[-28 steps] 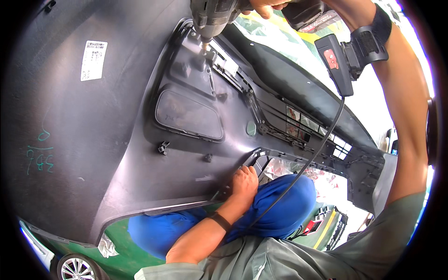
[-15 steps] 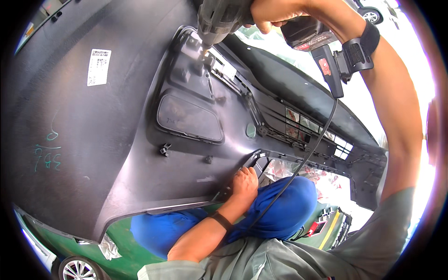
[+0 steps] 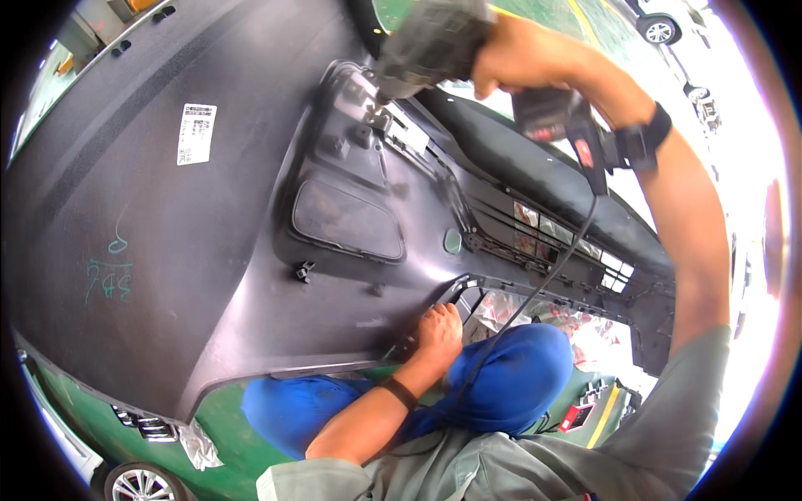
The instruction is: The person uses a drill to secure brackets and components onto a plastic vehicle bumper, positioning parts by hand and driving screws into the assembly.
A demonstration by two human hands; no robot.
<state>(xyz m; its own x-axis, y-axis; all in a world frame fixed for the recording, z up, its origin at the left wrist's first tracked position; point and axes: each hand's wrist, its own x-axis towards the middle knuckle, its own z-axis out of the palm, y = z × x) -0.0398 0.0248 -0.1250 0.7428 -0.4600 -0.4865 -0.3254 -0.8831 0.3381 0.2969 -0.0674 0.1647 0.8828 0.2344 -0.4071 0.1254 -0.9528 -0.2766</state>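
Observation:
A large black plastic bumper cover [image 3: 242, 275] lies with its inner side up across my lap. My right hand [image 3: 522, 54] is wrapped around the grip of a cordless drill [image 3: 434, 42], slightly blurred by motion. The drill's nose points down at a bracket [image 3: 405, 129] near the far end of a recessed section; whether its tip touches is hard to tell. My left hand [image 3: 440, 330] is curled over the near edge of the cover beside a cutout, its fingertips partly hidden. A black device [image 3: 589, 154] with a cable is strapped to my right wrist.
A small black clip [image 3: 305, 271] sits on the cover, left of my left hand. The cable [image 3: 543, 284] runs down across the cover to my lap. On the green floor are crumpled plastic [image 3: 199, 444] and a red box [image 3: 576, 416]. Car wheels [image 3: 138, 484] show at the rim.
The drill has shifted right and slightly down in the picture, its body tilting more. The whole view has moved a little, with the cover now further right. My left hand keeps its place.

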